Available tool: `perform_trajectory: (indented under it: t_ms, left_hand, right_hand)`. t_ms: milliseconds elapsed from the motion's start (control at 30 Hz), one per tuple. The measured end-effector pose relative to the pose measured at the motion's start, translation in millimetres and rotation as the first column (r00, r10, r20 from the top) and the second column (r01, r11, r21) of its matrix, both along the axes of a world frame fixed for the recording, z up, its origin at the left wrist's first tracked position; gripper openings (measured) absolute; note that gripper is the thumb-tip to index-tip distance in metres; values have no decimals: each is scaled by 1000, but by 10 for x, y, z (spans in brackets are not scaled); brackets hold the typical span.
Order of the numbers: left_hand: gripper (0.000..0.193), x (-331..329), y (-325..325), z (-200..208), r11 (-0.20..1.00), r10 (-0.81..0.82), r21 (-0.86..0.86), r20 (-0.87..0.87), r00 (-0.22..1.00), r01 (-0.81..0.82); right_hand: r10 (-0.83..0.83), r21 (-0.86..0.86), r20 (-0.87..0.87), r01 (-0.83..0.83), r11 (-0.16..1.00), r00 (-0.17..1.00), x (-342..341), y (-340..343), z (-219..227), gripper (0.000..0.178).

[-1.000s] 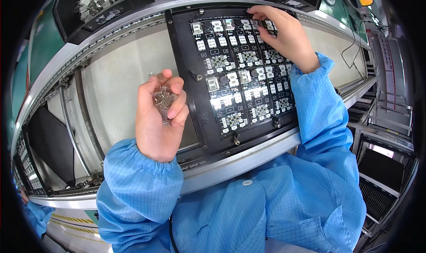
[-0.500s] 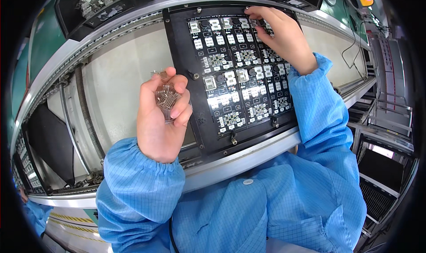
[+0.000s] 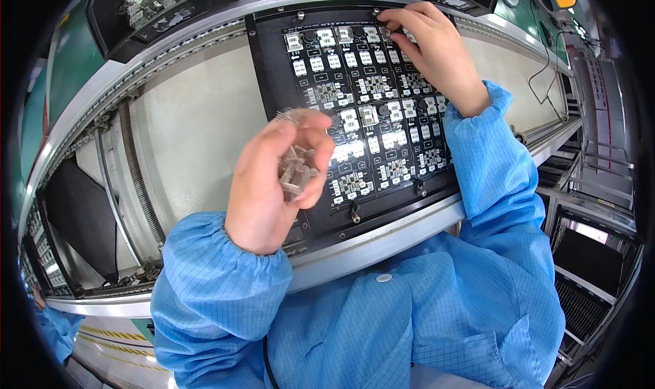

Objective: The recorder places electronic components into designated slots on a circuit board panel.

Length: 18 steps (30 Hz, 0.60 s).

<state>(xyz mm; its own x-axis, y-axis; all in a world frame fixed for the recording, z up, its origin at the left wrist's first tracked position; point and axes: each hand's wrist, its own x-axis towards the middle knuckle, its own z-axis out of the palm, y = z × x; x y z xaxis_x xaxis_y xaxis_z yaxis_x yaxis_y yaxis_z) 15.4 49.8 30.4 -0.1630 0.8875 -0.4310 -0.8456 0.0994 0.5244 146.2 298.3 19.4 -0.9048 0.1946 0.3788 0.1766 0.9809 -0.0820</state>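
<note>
Numerous small, silvery, pinned components (image 3: 295, 175) lay in the half-curled left hand (image 3: 259, 177); the right hand (image 3: 440, 51), partly bent, hold unclear, was over black, white-studded circuit boards (image 3: 374, 87).

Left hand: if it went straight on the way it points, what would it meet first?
Likely the black carrier, around the left edge of its upper-left circuit board. The left hand, holding small metal-pinned parts, overlaps the carrier in view, but its height is unclear; it might pass above.
</note>
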Motion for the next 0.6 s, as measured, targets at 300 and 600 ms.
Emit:
perform_trajectory:
  t_ms: [300,600]
  left_hand:
    - [34,113,19,35,947,-304,34,-212,929,318]
    - [29,237,31,27,946,-293,38,-323,900,322]
  right_hand:
    - [346,-623,-121,-343,703,930,98,-584,509,32]
    - [453,-577,-239,-501,645,859,181,-849,434,23]
